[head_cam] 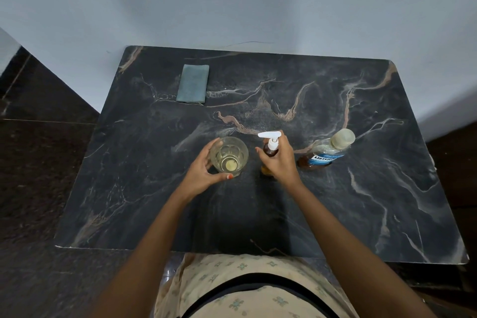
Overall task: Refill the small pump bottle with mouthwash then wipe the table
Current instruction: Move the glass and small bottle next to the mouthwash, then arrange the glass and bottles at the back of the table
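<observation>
Fingers (214, 144) of left hand (202, 172) curl round a clear glass (229, 155), thumb on its near side. Right hand (280, 162) wraps the small amber pump bottle (270, 150), white pump head on, upright approx mid-tabletop (361, 201). The glass sits just left of it w/ a little pale liquid in the bottom. Near on the right, not touching: capped mouthwash bottle (326, 153). Folded grey-blue cloth (193, 84) lies back left, well apart.
</observation>
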